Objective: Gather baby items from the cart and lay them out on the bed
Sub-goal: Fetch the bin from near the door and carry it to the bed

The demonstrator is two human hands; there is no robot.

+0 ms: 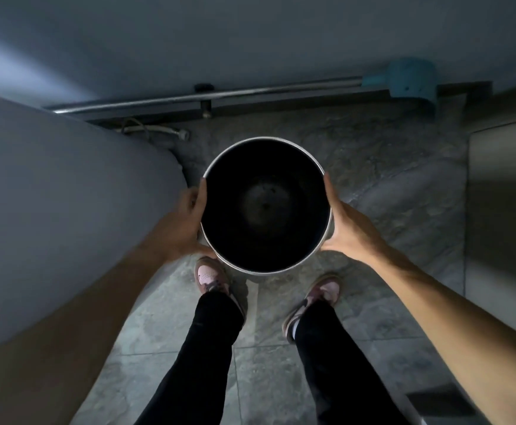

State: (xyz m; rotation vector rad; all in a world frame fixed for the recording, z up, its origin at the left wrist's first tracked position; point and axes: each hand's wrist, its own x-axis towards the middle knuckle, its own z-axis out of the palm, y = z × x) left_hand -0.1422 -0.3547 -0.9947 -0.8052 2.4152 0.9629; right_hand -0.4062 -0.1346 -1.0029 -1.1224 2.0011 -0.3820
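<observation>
I look straight down into a round metal bin (pixel 219 256) with a dark, empty inside and a silver rim. My left hand (pixel 183 225) presses against its left wall, thumb along the rim. My right hand (pixel 347 228) presses against its right wall the same way. The bin is held between both palms above a stone tile floor, in front of my feet. No cart, bed or baby items are in view.
A large pale rounded fixture (pixel 66 210) fills the left side, with a hose (pixel 155 130) behind it. A metal rail (pixel 250 92) runs along the wall base, and a blue tool head (pixel 410 79) rests at its right end. A metal panel (pixel 505 194) stands right.
</observation>
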